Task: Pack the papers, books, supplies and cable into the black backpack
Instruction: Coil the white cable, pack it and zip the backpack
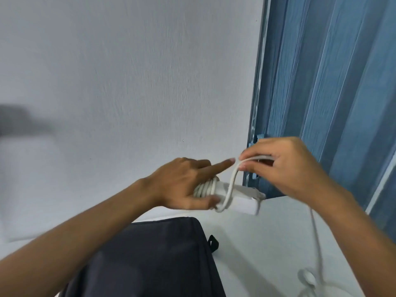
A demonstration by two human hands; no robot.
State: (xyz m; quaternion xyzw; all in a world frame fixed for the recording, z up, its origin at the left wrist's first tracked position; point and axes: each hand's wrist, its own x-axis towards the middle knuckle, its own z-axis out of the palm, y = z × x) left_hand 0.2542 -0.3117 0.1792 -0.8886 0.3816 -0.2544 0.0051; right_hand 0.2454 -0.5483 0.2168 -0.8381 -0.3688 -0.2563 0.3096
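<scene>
My left hand [182,183] grips a white power strip [242,200] with several turns of white cable [205,187] wound around its near end; the index finger points out straight. My right hand [282,168] pinches a loop of the same cable just above the strip. The loose cable tail [317,249] hangs down on the right to a blurred white plug [307,279] on the white surface. The black backpack [150,258] lies below both hands, under my left forearm. No papers, books or supplies are in view.
A white wall [128,82] fills the background. A blue ribbed folding door [321,71] stands at the right. The white surface [257,243] runs from the backpack to the door. A small black strap loop [213,243] sticks out at the backpack's right edge.
</scene>
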